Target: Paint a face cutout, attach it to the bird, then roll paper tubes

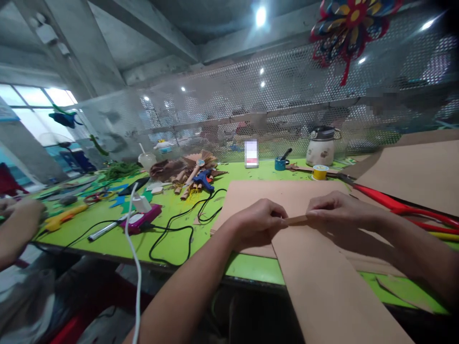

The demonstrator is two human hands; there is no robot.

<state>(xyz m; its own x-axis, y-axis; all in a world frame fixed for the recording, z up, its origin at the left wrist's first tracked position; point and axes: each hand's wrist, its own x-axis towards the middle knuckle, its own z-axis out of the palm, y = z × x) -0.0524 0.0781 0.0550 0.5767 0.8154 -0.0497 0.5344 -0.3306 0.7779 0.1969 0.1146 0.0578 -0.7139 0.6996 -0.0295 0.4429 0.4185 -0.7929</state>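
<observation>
Both hands grip the far end of a long brown paper strip (330, 282), which slopes down past the table's front edge towards me. Its far edge is turned up into a narrow fold or roll between my fingers. My left hand (263, 217) pinches the left end of that edge. At the right end, my right hand (335, 210) pinches it between thumb and fingers. Under the strip lie larger brown paper sheets (247, 193) on the green table. Big scissors with red handles (390, 203) rest to the right of my right hand.
Left are a blue glue gun (204, 179), a purple power strip (143, 219) with cords, a marker (107, 229) and a yellow glue gun (64, 218). Another person's arm (21, 224) is far left. Behind stand a phone (251, 154), a yellow tub (320, 173) and a jug (321, 147).
</observation>
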